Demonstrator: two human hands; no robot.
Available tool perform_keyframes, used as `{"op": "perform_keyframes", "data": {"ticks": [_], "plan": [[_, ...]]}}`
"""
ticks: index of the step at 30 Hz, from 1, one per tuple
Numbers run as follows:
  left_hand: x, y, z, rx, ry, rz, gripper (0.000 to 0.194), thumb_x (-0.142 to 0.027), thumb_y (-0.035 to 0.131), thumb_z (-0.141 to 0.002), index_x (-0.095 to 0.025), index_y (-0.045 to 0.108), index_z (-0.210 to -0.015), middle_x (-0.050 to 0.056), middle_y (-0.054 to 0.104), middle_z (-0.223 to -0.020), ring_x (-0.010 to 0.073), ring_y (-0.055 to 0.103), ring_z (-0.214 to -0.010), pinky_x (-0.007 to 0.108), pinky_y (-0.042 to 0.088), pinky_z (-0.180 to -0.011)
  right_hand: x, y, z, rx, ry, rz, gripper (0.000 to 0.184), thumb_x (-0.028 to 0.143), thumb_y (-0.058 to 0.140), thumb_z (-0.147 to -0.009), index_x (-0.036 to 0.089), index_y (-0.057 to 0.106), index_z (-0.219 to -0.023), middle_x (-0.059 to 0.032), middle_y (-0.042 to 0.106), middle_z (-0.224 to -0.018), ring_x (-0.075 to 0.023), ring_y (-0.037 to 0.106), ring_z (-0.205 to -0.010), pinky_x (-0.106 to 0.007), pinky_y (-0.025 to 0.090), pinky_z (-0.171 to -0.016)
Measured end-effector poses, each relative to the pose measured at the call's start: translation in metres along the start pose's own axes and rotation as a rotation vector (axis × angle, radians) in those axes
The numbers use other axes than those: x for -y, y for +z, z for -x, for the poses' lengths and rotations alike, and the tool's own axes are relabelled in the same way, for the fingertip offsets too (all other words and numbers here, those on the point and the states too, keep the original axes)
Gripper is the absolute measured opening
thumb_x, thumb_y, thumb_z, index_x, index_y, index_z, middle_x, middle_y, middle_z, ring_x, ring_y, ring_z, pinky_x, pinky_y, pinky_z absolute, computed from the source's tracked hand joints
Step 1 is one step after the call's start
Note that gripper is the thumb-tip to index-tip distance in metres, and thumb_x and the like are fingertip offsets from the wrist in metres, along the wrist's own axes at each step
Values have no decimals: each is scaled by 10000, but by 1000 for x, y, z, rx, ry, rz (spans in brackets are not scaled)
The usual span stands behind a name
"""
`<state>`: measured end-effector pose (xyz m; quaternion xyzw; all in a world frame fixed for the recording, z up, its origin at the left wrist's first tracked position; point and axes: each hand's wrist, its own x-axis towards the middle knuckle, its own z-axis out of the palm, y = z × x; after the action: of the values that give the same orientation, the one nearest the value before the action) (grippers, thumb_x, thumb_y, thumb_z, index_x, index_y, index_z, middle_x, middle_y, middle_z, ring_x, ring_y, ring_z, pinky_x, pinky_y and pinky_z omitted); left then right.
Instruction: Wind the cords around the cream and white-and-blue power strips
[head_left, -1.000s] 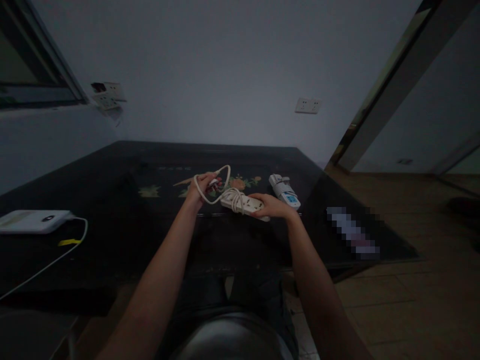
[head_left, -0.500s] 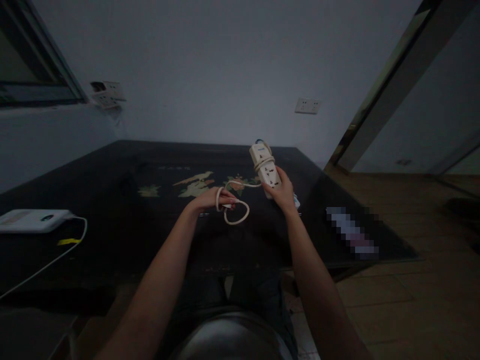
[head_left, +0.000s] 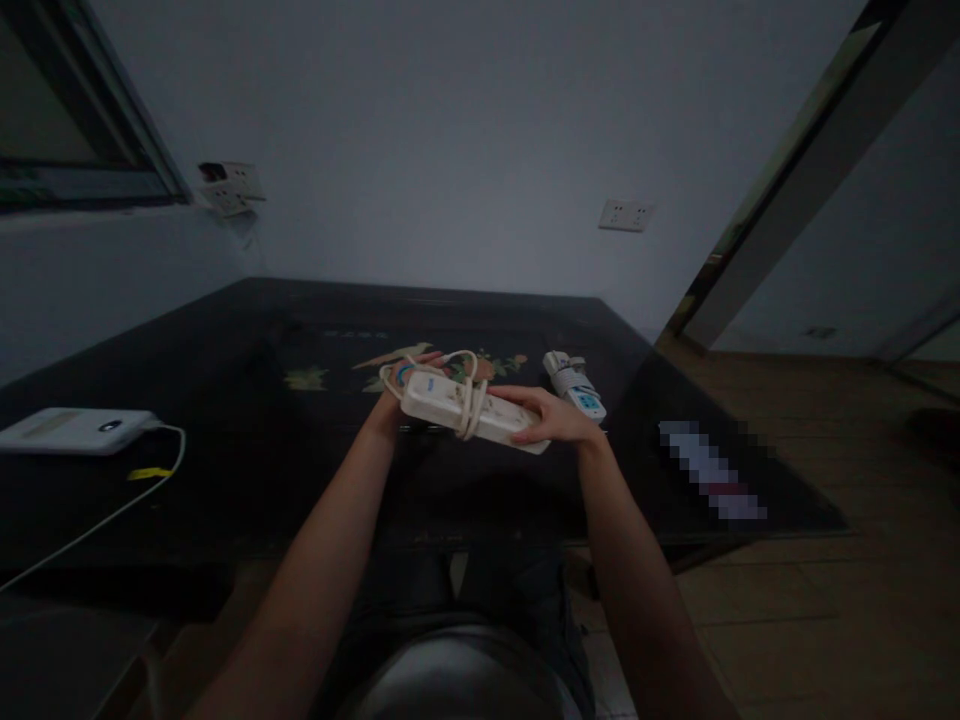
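Black table point(head_left: 225, 480), between back and front edges: right hand point(head_left: 561, 415) pinches 1 power strip point(head_left: 435, 402); left hand point(head_left: 426, 363) (can't tell its grip) behind.

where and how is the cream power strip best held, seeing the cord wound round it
Probably by its bare right end, coming from the right: the cord wraps the middle of the power strip, and the slim body lets thumb and fingers take opposite long sides. The right hand has that grip now; loose loops crowd the left end.
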<state>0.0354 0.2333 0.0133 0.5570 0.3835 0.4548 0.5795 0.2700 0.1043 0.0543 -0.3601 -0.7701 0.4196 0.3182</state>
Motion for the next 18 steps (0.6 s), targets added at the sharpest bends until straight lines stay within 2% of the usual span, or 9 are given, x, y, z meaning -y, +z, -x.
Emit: {"op": "perform_keyframes", "data": {"ticks": [4,6,9,13,18], "plan": [[0,1,-9,-35,-91,90,290,-247,724,-738,-131,640,-990,74,678,-765,144,627,-602,257,505,-557,0,-5,6,114,84,109,709,329,758,-652,227,531,-1317,-59,539,-1358,-250,498,-1232,-413,326,-1071],[0,3,-10,-55,-112,103,275,-257,740,-710,-140,654,-944,72,680,-713,135,610,-539,230,459,-486,-2,-9,9,160,98,138,702,322,753,-663,233,526,-1322,-47,554,-1340,-240,521,-1202,-392,353,-1051],[-1,4,-7,-54,-133,98,220,-268,747,-694,-145,676,-863,82,687,-699,135,602,-510,211,407,-438,-3,-13,14,211,120,189,712,326,756,-667,232,517,-1331,-38,576,-1312,-231,542,-1169,-356,385,-1018],[0,3,-5,-50,-162,82,147,-245,724,-708,-140,681,-802,76,682,-671,149,608,-519,219,402,-442,-2,-14,15,281,164,214,692,305,747,-672,225,524,-1323,-29,620,-1241,-218,583,-1095,-324,440,-946],[-3,0,-7,-50,-178,98,118,-223,710,-714,-145,667,-791,68,670,-637,164,621,-546,227,420,-459,-8,-11,13,207,223,299,702,324,749,-662,200,527,-1316,-47,637,-1209,-221,602,-1055,-335,461,-925]]}}
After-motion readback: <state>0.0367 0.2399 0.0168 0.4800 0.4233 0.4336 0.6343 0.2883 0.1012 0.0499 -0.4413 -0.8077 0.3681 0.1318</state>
